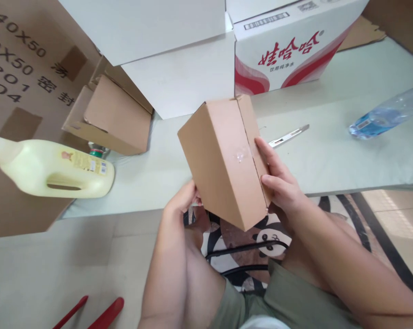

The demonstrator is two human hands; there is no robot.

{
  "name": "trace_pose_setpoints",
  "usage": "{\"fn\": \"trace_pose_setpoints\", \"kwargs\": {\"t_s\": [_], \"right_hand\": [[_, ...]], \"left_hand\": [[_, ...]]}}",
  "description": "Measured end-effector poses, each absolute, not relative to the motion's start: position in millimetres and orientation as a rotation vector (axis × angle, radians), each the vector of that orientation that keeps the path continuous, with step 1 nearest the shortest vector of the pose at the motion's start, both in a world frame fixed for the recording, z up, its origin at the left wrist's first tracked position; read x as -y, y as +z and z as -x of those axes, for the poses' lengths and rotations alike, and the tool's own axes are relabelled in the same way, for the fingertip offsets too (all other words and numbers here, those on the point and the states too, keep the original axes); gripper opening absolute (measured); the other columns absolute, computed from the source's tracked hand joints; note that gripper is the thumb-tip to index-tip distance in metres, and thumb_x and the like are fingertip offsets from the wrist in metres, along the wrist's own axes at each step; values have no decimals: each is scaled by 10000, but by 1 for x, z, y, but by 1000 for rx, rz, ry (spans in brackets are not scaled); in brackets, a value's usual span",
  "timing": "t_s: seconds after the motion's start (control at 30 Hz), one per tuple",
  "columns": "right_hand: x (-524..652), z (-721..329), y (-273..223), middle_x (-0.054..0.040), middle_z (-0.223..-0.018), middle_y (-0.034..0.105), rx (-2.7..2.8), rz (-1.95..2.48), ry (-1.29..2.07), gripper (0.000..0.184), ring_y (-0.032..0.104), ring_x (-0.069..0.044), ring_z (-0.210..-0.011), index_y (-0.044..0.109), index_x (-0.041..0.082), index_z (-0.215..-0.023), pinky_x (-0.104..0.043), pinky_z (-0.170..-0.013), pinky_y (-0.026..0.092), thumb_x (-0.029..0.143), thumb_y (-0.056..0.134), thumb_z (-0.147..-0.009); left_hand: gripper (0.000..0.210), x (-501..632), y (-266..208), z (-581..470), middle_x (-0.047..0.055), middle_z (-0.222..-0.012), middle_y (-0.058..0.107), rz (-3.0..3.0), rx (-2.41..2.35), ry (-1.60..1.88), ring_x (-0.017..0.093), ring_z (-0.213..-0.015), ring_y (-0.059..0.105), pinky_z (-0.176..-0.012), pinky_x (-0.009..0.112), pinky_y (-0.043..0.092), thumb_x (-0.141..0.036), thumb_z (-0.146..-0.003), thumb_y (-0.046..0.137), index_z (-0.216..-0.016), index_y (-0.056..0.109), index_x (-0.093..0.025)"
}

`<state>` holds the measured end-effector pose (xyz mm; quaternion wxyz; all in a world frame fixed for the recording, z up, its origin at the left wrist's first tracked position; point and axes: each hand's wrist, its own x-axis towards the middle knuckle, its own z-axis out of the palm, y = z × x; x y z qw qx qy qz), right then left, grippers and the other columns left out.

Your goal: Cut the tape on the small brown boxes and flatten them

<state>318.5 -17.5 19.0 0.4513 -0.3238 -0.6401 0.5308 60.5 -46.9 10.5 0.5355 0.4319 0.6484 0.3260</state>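
Note:
A small brown cardboard box (211,169) is held tilted over the table's front edge, between my two hands. Clear tape lies across the seam on its upper face. My right hand (278,180) grips the box's right side, thumb and forefinger along the flap edge. On the lower left, my left hand (186,196) holds the box from beneath, its fingertips mostly hidden behind the cardboard. Just beyond my right hand, a utility knife (288,135) lies on the pale green tabletop (330,169).
White cartons (189,68) and a red-and-white water carton (282,55) stand at the back. To the left are an open cardboard box (120,119), a pale yellow jug (66,169) and a large printed carton (18,87). A plastic bottle (378,121) lies at right.

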Motion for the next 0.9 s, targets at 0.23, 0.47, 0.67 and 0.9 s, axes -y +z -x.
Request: {"fn": "trace_pose_setpoints", "kwargs": {"t_s": [0.23, 0.47, 0.67, 0.9], "right_hand": [[10, -338, 60, 34, -1648, 367, 1701, 990, 1264, 613, 293, -332, -1547, 537, 408, -1461, -580, -1233, 320, 423, 713, -874], [10, -302, 56, -73, -1680, 284, 1918, 1132, 1198, 692, 272, -367, -1548, 494, 333, -1510, -607, -1228, 295, 514, 689, -871], [3, -298, 49, -109, -1419, 603, 1828, 1215, 1156, 538, 594, -310, -1276, 558, 289, -1426, -516, -1041, 500, 533, 492, -951], [-43, -336, 16, -146, -976, 730, 1960, 2291, 606, 556, 661, -349, -886, 590, 255, -1368, -440, -730, 485, 531, 479, -899]], "left_hand": [[295, 27, -7, -79, 7, -484, 549, -1113, -1666, 649, 144, -425, 484, -425, 257, 345, -425, -829, 635, -634, 631, -204], [423, 23, 17, -59, 96, -1297, 669, -1388, -1768, 1798, 227, -1231, 613, -983, 378, 518, -539, -960, 466, -1172, 680, -242], [458, 24, 22, -71, 39, -1374, 635, -1899, -1450, 1517, 284, -1502, 357, -1260, 514, 258, -550, -1005, 399, -1171, 744, -299], [457, 22, 12, -56, 30, -1381, 631, -1924, -1415, 1581, 292, -1481, 388, -1279, 517, 227, -552, -992, 414, -1225, 724, -312]]}}
